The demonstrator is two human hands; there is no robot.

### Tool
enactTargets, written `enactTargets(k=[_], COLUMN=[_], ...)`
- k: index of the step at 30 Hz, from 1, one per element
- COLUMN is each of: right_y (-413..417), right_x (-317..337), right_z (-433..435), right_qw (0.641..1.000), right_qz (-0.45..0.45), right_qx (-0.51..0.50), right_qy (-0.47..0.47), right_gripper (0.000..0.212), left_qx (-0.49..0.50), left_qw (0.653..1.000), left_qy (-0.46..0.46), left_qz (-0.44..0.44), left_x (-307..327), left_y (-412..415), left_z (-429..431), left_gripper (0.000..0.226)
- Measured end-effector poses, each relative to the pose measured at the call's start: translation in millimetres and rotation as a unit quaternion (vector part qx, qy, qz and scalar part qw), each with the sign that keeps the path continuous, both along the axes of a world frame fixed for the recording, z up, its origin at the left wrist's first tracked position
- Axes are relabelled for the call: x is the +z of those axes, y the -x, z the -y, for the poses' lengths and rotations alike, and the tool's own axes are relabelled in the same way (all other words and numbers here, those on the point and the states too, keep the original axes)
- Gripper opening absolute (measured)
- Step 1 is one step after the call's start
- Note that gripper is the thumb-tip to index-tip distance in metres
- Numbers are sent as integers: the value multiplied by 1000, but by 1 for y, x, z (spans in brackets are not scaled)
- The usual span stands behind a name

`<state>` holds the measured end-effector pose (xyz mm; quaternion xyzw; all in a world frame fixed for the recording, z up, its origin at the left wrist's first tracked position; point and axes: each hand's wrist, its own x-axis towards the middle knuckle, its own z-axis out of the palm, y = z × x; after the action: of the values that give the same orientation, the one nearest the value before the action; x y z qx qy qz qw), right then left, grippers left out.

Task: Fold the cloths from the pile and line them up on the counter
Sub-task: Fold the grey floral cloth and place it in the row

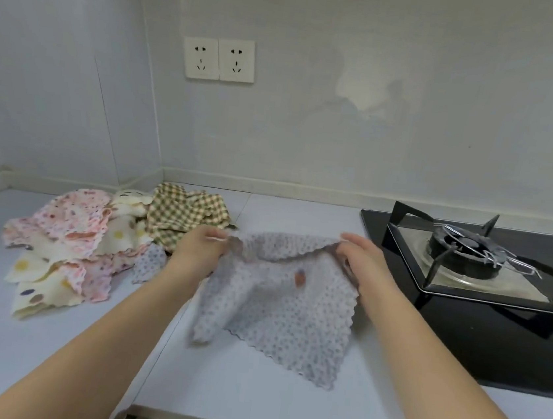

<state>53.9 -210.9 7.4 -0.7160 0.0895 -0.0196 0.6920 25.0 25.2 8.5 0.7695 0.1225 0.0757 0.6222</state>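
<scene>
Spreading step: the left hand (201, 249) and right hand (362, 257) each pinch a far corner of the grey dotted cloth (284, 310), each grip closed on it. The cloth drapes on the tabletop (247, 395), just right of the pile (71, 244). The next move likely calls for laying it flat, then folding.

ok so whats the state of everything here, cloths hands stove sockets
grey dotted cloth, unfolded, far edge lifted, rest lying on the counter
left hand, pinches the cloth's far left corner
right hand, holds its far right corner
pile of cloths, unfolded, crumpled in a heap
gas burner, unlit
wall sockets, nothing plugged in
</scene>
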Motion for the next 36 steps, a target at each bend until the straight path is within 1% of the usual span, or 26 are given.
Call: enactTargets(k=[1, 2, 3, 4, 5, 6, 7, 8, 9, 10, 11, 13, 15, 18, 21, 22, 23, 25, 27, 28, 30, 32, 33, 34, 35, 36], right_y=[-2, -2, -1, 0, 2, 5, 8, 10, 10, 10, 10, 9, 7, 6, 7, 8, 10, 16, 22, 26, 35, 45, 50, 55, 60, 65], right_x=[-4, -6, -8, -9, -9, -9, -10, -12, -16, -21, -27, -36, -37, -32, -32, -32, -33, -35, -36, -36, -34, -31, -29, -27, -25, -25], right_z=[0, -1, -2, -5, -8, -13, -19, -24, -29, -33, -36, -39, -37, -32, -28, -27, -26, -23, -19, -15, -9, -3, 0, 4, 9, 13], right_qw=[993, 972, 944, 919, 905, 898, 887, 870, 849, 829, 812, 786, 769, 745, 720, 712, 704, 701, 718, 737, 773, 791, 797, 802, 806, 803], right_qz=[58, 123, 182, 222, 235, 224, 200, 175, 156, 146, 133, 90, 71, 80, 85, 90, 95, 110, 133, 147, 181, 219, 237, 252, 255, 250], right_qx=[-45, -66, -72, -64, -44, -17, 13, 42, 65, 88, 114, 180, 220, 267, 311, 316, 321, 326, 323, 309, 269, 230, 209, 192, 185, 195], right_qy=[94, 189, 267, 318, 351, 379, 416, 458, 500, 532, 557, 585, 595, 606, 614, 621, 626, 624, 601, 582, 545, 524, 514, 506, 501, 504], right_gripper=[31, 38, 40, 36, 28, 20, 16, 16, 18, 21, 28, 46, 56, 58, 57, 57, 56, 57, 59, 60, 58, 51, 45, 38, 32, 30], left_qx=[42, 69, 86, 90, 66, 13, -51, -115, -170, -209, -232, -249, -221, -164, -195, -200, -189, -125, -56, -30, -11, -44, -76, -114, -152, -189], left_qw=[996, 976, 936, 889, 855, 845, 844, 841, 824, 799, 785, 785, 787, 812, 813, 806, 800, 802, 816, 819, 816, 794, 791, 796, 805, 804], left_qy=[-74, -194, -314, -401, -446, -457, -459, -470, -497, -534, -554, -559, -566, -540, -523, -534, -553, -579, -572, -567, -548, -527, -516, -500, -487, -491], left_qz=[33, 72, 130, 203, 258, 278, 271, 244, 211, 181, 149, 97, 107, 148, 163, 160, 136, 76, 60, 82, 186, 299, 320, 322, 303, 277], left_x=[-5, -9, -12, -16, -17, -16, -16, -18, -24, -31, -37, -39, -34, -22, -26, -29, -32, -35, -34, -31, -26, -21, -18, -16, -17, -20], left_y=[0, 3, 6, 7, 9, 12, 13, 14, 14, 12, 10, 10, 7, 8, 9, 7, 7, 6, 6, 7, 10, 16, 22, 28, 34, 37], left_z=[-1, -3, -3, -3, 0, 4, 8, 12, 16, 18, 17, 14, 11, 11, 13, 12, 10, 4, -1, -1, 0, 3, 6, 8, 10, 11], left_gripper=[26, 38, 45, 44, 36, 25, 16, 14, 18, 26, 35, 48, 48, 37, 23, 31, 43, 57, 57, 53, 35, 13, 8, 10, 19, 32])
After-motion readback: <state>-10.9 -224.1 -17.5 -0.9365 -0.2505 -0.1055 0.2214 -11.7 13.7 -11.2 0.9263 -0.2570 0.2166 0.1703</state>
